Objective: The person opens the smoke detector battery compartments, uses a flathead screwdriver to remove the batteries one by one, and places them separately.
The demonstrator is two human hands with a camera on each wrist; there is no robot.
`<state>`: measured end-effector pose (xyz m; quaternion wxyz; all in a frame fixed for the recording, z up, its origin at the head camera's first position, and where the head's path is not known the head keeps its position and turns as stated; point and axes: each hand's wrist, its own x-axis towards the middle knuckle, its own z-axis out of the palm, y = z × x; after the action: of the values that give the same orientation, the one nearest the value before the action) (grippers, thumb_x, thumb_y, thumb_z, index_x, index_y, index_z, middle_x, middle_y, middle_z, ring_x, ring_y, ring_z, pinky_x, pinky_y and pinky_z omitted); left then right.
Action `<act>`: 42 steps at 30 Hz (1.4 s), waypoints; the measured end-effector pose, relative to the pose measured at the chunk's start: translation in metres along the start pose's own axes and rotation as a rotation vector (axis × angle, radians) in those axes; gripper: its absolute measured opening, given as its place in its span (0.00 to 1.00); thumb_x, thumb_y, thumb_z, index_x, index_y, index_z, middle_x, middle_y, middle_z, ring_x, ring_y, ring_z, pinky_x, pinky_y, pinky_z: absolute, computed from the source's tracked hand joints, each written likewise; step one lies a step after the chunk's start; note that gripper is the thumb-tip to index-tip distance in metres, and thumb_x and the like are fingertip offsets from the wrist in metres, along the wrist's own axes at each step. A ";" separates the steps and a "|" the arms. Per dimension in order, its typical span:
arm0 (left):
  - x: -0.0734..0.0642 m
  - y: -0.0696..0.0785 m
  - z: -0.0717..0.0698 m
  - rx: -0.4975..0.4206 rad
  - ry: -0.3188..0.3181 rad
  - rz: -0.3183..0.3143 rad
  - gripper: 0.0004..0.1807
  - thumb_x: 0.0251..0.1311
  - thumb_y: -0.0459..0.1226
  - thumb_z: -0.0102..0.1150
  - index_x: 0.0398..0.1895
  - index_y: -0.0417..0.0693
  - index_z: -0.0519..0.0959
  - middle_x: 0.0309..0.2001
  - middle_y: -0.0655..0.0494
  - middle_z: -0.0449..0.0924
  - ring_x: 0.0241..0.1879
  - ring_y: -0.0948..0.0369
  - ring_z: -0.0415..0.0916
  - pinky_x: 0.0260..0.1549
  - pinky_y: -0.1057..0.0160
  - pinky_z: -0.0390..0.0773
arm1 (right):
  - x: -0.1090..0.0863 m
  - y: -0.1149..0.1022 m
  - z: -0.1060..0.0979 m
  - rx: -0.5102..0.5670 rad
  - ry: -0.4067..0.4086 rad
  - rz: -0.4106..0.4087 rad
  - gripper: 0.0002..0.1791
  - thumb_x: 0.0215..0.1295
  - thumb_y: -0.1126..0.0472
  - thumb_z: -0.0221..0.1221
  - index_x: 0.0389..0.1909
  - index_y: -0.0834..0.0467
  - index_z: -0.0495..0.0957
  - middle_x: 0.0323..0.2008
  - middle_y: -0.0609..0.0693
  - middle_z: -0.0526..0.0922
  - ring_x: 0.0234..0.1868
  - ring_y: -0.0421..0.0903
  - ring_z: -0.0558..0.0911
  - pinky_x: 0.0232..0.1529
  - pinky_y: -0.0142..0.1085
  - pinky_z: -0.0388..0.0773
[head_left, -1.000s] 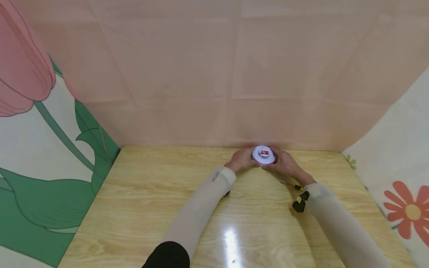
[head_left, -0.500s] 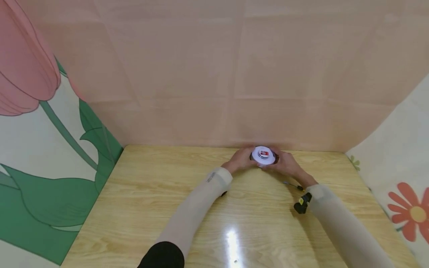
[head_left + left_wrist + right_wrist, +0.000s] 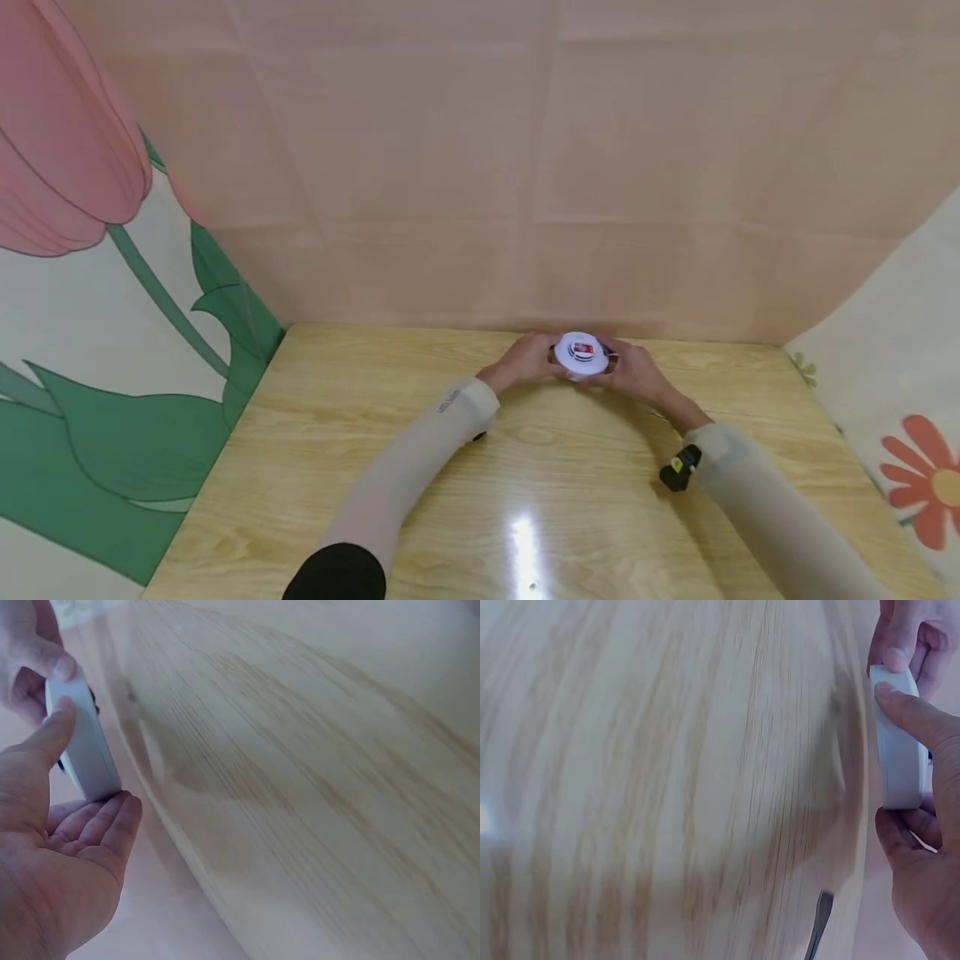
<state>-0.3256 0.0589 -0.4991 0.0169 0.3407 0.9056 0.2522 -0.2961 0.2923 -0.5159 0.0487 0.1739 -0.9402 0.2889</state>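
Observation:
Both hands hold a round white smoke detector [image 3: 581, 357] close over the back of the wooden table [image 3: 420, 392]. A red label sits on its raised centre, with dark slots around it. My left hand [image 3: 527, 360] grips its left edge, thumb in front and fingers behind. On the opposite edge, my right hand [image 3: 636, 369] holds it the same way. In the left wrist view the detector [image 3: 94, 754] appears edge-on between the fingers. Below the right hand lies a screwdriver [image 3: 821, 919], its metal blade visible in the right wrist view and its handle hidden behind the wrist in the head view.
A plain pinkish cloth [image 3: 420, 208] hangs right behind the table's back edge. Printed flower cloths flank the table, a tulip [image 3: 67, 142] left and a red flower [image 3: 941, 483] right. A black wrist camera [image 3: 680, 468] sits below the right wrist.
Both hands have shifted a little left and nearer the body with the smoke detector. The screwdriver's yellow and black handle has gone behind the right wrist. The head view has turned slightly left.

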 end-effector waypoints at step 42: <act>-0.099 -0.017 -0.026 -0.010 -0.048 0.014 0.45 0.54 0.56 0.67 0.71 0.44 0.65 0.61 0.50 0.77 0.47 0.64 0.78 0.49 0.70 0.76 | -0.029 -0.078 0.036 0.021 -0.014 -0.097 0.53 0.40 0.44 0.78 0.64 0.68 0.70 0.53 0.61 0.82 0.50 0.54 0.83 0.49 0.46 0.81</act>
<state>-0.2651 -0.0254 -0.4979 0.0385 0.3527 0.9012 0.2487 -0.2409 0.2206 -0.5105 0.0544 0.2220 -0.9278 0.2948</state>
